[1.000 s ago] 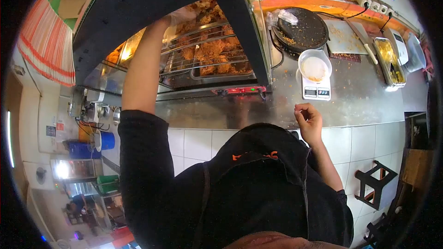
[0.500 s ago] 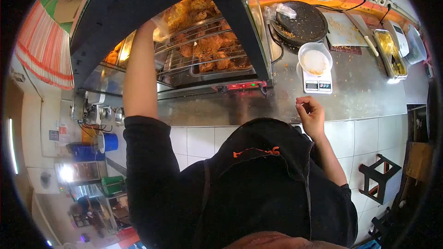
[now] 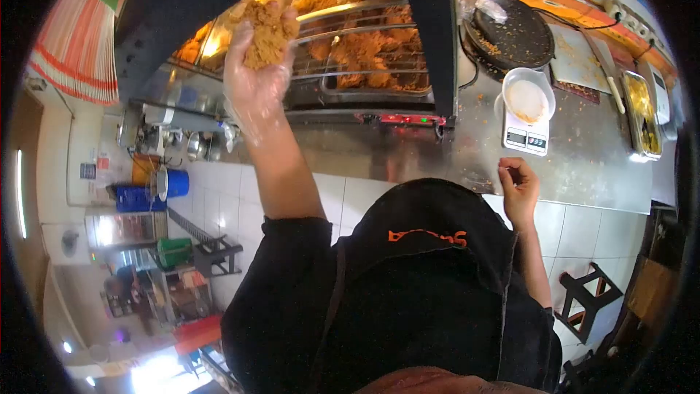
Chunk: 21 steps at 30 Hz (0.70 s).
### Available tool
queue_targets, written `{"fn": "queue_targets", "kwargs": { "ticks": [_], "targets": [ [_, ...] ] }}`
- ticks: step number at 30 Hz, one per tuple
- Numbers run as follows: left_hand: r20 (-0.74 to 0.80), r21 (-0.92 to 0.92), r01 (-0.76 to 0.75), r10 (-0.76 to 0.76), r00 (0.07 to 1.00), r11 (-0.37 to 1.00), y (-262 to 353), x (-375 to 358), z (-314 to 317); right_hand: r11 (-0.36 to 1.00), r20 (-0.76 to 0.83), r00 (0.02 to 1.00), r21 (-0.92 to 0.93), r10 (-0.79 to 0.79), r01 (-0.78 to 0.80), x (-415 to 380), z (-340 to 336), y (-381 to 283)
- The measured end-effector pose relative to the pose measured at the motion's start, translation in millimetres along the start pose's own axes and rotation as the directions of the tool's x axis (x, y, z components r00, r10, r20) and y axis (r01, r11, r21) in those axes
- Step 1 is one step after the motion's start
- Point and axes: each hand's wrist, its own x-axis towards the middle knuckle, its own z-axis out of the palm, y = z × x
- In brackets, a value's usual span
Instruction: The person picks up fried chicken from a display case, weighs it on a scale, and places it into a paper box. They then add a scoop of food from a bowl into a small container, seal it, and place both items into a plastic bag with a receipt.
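My left hand (image 3: 257,84), in a clear plastic glove, grips a piece of fried chicken (image 3: 264,33) in front of the opening of a lit display warmer (image 3: 430,29). Behind it, more fried chicken (image 3: 375,51) lies on the wire racks inside. My right hand (image 3: 519,188) is bare, its fingers curled toward the thumb at the counter's front edge; what they hold, if anything, I cannot make out. Just beyond it stands a white kitchen scale (image 3: 526,135) with a white bowl (image 3: 528,96) on top.
The steel counter (image 3: 474,153) carries a dark round stone slab (image 3: 510,33), a cutting board (image 3: 580,58), a knife (image 3: 611,76) and a metal tray of yellow food (image 3: 640,113). Striped paper (image 3: 76,47) hangs at left. A black stool (image 3: 589,299) stands on the tiled floor.
My left hand has come out of the warmer, now with a piece of fried chicken in it. The view has shifted, while my right hand stays curled near the scale.
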Motion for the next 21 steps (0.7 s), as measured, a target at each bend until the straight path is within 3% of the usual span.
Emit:
{"fn": "queue_targets", "kwargs": {
  "ticks": [1, 2, 4, 7, 8, 10, 17, 19, 21],
  "targets": [
    [0.119, -0.079, 0.039, -0.029, 0.992, 0.996, -5, -17, 6, 0.998, 0.022, 0.998, -0.012, 0.056, -0.056, 0, -8, 2],
    [0.093, -0.04, -0.015, 0.018, 0.996, 0.999, -11, -34, 15, 0.999, 0.009, 0.999, -0.011, 0.046, -0.046, 1, -16, 8],
    [0.185, -0.164, 0.045, -0.014, 0.983, 0.985, -22, -52, 28, 0.998, -0.025, 0.999, -0.038, 0.048, -0.049, 2, -32, 17],
    [0.264, -0.099, 0.101, -0.072, 0.962, 0.99, -45, -76, 56, 0.994, -0.087, 0.993, -0.066, 0.083, -0.089, 0, -60, 33],
    [0.355, -0.01, 0.162, -0.148, 0.923, 0.987, -50, -77, 59, 0.99, -0.103, 0.988, -0.073, 0.113, -0.121, -1, -70, 40],
    [0.398, 0.016, 0.238, -0.225, 0.889, 0.971, -65, -88, 73, 0.981, -0.138, 0.978, -0.094, 0.157, -0.171, -2, -94, 59],
    [0.265, -0.064, 0.413, -0.383, 0.885, 0.908, -153, -93, 123, 0.89, -0.297, 0.923, -0.31, 0.244, -0.335, 12, -175, 114],
    [0.181, -0.075, 0.436, -0.418, 0.89, 0.897, -190, -85, 132, 0.899, -0.347, 0.926, -0.343, 0.147, -0.271, 17, -201, 141],
    [0.065, -0.029, 0.435, -0.432, 0.899, 0.9, -236, -72, 133, 0.772, -0.425, 0.881, -0.483, 0.206, -0.413, 25, -212, 136]
  ]
}}
